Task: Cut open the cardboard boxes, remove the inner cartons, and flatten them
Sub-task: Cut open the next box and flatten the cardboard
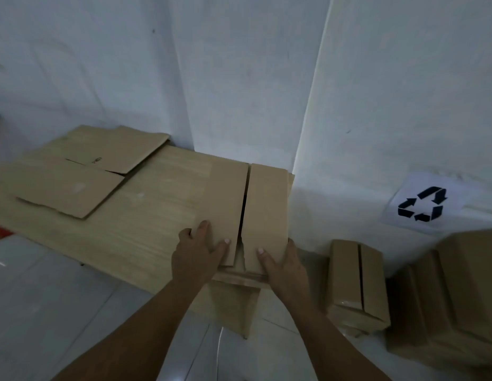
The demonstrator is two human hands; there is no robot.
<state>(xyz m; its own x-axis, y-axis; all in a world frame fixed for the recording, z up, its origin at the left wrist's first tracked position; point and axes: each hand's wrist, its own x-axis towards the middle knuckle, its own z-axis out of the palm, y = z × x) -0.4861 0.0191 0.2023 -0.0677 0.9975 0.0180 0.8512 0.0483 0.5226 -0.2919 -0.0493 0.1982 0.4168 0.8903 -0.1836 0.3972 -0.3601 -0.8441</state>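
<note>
A brown cardboard box [255, 204] stands on the right end of a low wooden table [146, 215], its two top flaps closed with a dark slit between them. My left hand [198, 251] grips the near left corner of the box, thumb on the top flap. My right hand [283, 259] grips the near right corner, thumb on the other flap. A flattened carton [74, 171] lies on the table's far left part.
On the tiled floor to the right stands another closed box [357, 284], and beside it a stack of more boxes [453, 292]. A sheet with a recycling sign [423, 204] hangs on the white wall. The table stands in a corner against the walls.
</note>
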